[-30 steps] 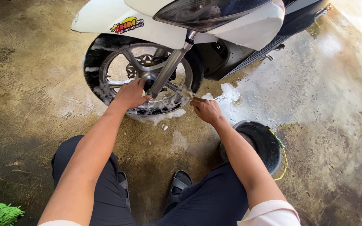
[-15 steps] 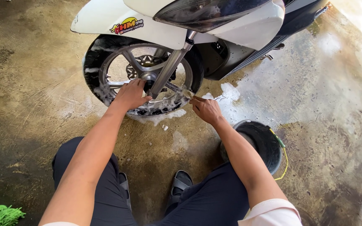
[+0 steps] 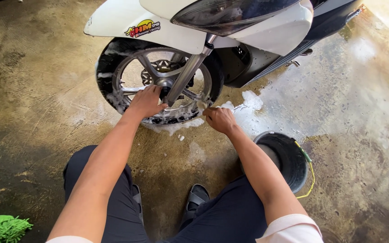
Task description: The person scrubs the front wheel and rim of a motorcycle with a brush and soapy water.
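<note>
A white scooter stands in front of me with its soapy front wheel (image 3: 127, 81) low in the middle of the view. My left hand (image 3: 146, 101) rests on the wheel's rim near the silver fork leg (image 3: 186, 74), fingers spread over the spokes. My right hand (image 3: 220, 119) is closed around a small brush (image 3: 201, 105) whose tip touches the foamy lower right of the rim. The brush is mostly hidden by my fingers.
A black bucket (image 3: 289, 157) with a yellow cord sits by my right knee. White foam (image 3: 248, 101) lies on the wet concrete under the scooter. A green wash mitt (image 3: 3, 227) lies at the bottom left. My sandalled feet are below the wheel.
My right hand has shifted slightly along the lower rim with the brush. My left hand stays on the wheel.
</note>
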